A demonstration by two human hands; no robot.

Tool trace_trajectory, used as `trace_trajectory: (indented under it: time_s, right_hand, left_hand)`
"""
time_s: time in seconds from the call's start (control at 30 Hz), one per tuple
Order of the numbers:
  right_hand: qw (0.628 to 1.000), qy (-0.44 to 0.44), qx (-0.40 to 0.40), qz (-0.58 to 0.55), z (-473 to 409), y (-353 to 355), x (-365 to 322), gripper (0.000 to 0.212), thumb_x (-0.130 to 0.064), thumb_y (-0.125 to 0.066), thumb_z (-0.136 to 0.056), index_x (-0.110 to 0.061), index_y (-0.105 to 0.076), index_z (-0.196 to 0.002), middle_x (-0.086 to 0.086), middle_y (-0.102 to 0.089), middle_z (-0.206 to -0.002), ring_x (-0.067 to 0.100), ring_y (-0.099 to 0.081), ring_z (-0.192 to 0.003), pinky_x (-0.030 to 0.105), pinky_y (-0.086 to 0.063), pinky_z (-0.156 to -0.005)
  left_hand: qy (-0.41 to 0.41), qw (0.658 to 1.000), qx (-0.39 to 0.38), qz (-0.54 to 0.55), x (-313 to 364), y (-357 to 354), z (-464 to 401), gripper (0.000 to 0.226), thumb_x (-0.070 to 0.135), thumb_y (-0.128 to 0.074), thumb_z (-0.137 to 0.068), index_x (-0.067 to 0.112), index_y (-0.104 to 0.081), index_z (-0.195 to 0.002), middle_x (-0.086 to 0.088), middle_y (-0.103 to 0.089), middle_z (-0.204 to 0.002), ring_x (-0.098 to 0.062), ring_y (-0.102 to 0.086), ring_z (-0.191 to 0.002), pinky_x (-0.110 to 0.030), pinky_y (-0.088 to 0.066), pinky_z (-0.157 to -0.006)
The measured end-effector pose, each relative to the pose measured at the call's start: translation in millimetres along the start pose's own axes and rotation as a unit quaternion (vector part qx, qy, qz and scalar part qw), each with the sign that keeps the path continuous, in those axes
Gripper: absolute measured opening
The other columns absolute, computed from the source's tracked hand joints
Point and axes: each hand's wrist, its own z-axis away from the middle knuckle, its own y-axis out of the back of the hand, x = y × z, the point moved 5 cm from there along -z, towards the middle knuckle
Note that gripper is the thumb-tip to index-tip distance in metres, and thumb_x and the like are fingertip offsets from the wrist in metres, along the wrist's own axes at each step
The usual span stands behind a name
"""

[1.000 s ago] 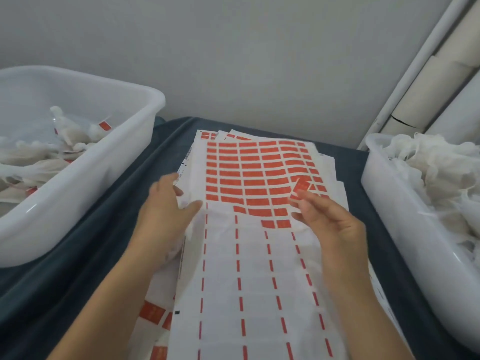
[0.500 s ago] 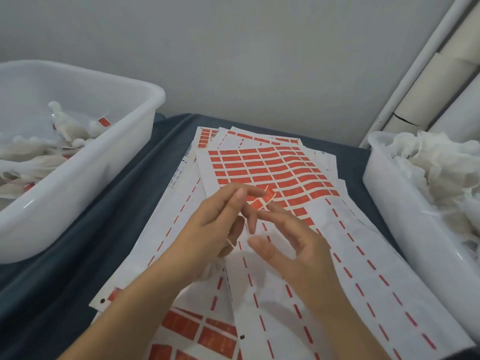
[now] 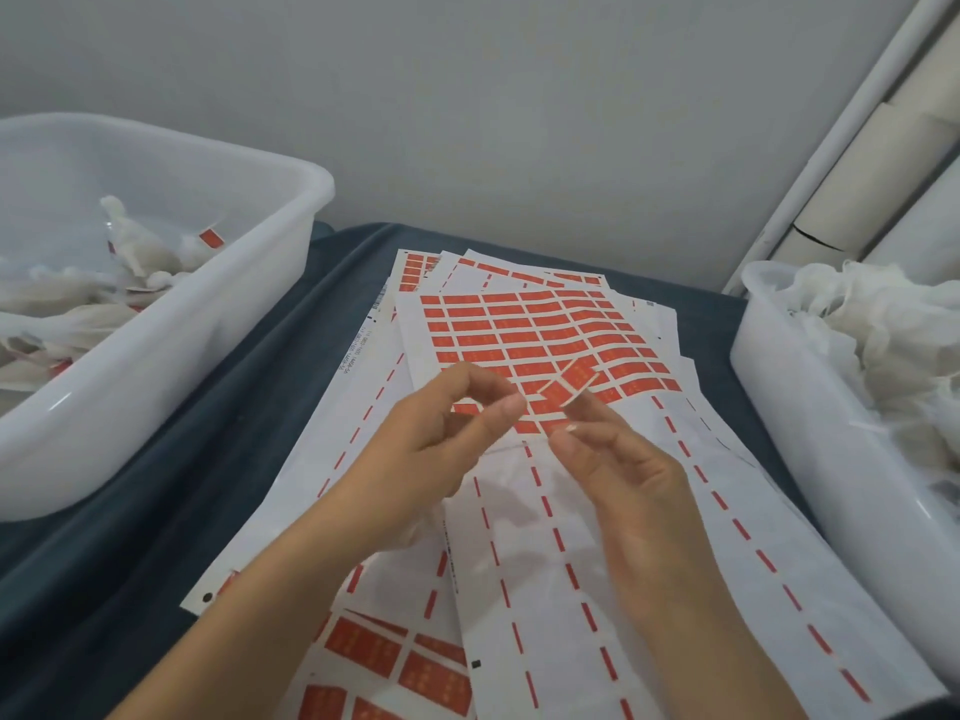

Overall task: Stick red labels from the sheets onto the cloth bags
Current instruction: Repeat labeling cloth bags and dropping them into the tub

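Several label sheets (image 3: 524, 335) lie fanned out on the dark blue table cover; the top one still carries rows of red labels, and its near half is stripped bare. My right hand (image 3: 628, 485) hovers over that sheet and holds one peeled red label (image 3: 569, 384) at its fingertips. My left hand (image 3: 431, 449) is just to its left with curled fingers, thumb and forefinger close together. A small white cloth bag (image 3: 410, 532) shows under its palm and is mostly hidden. The label and the left fingertips are a short gap apart.
A white plastic tub (image 3: 156, 356) on the left holds cloth bags with red labels on them. Another white tub (image 3: 810, 433) on the right is heaped with plain white cloth bags. More label sheets (image 3: 395, 662) stick out near the table's front edge. A grey wall stands behind.
My right hand peeled a label off the sheet and carried it toward the middle. My left hand lifted off the sheet's left edge to meet it. The sheets have skewed clockwise.
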Motion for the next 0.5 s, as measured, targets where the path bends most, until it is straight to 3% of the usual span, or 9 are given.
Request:
trace_trajectory:
  time_s: [0.13, 0.23, 0.37, 0.5]
  right_hand:
    - [0.999, 0.012, 0.035, 0.014, 2.2, 3.5, -4.2, 0.037, -0.061, -0.064, -0.053, -0.048, -0.067, -0.088, -0.025, -0.06, -0.119, 0.005, -0.054, -0.113, 0.037, -0.04, -0.1]
    - [0.997, 0.015, 0.067, 0.022, 1.7, 7.4, -5.1, 0.033, -0.061, -0.064, -0.058, -0.058, -0.06, -0.091, -0.028, -0.063, -0.111, 0.007, -0.059, -0.108, 0.043, -0.045, -0.098]
    - [0.994, 0.053, 0.098, -0.01, -2.6, 21.2, -10.8, 0.048, -0.06, -0.07, -0.065, -0.067, -0.045, -0.105, -0.037, -0.061, -0.103, -0.004, -0.062, -0.1, 0.029, -0.051, -0.085]
    - [0.998, 0.046, 0.022, -0.049, -0.3, 15.1, -13.8, 0.035, -0.051, -0.069, -0.053, -0.05, -0.067, -0.089, -0.021, -0.071, -0.094, 0.002, -0.066, -0.094, 0.017, -0.054, -0.071]
  left_hand:
    - [-0.002, 0.996, -0.034, -0.084, 1.0, -2.8, 0.3, 0.029, 0.056, -0.056, -0.06, 0.034, -0.068, -0.075, 0.024, -0.066, -0.074, 0.008, -0.059, -0.074, -0.012, -0.039, -0.066]
    - [0.01, 0.999, -0.007, -0.034, 2.4, 0.6, 0.1, 0.027, 0.056, -0.055, -0.058, 0.038, -0.072, -0.069, 0.022, -0.067, -0.071, 0.01, -0.059, -0.075, -0.015, -0.039, -0.067]
    - [0.023, 0.999, 0.039, -0.012, -1.1, 5.9, -2.6, 0.014, 0.049, -0.058, -0.067, 0.043, -0.07, -0.07, 0.022, -0.067, -0.071, 0.012, -0.057, -0.077, -0.022, -0.043, -0.074]
    - [-0.001, 0.996, 0.075, -0.05, -1.2, 9.9, -2.6, 0.012, 0.044, -0.061, -0.073, 0.039, -0.068, -0.064, 0.029, -0.065, -0.071, 0.015, -0.056, -0.077, -0.009, -0.04, -0.063]
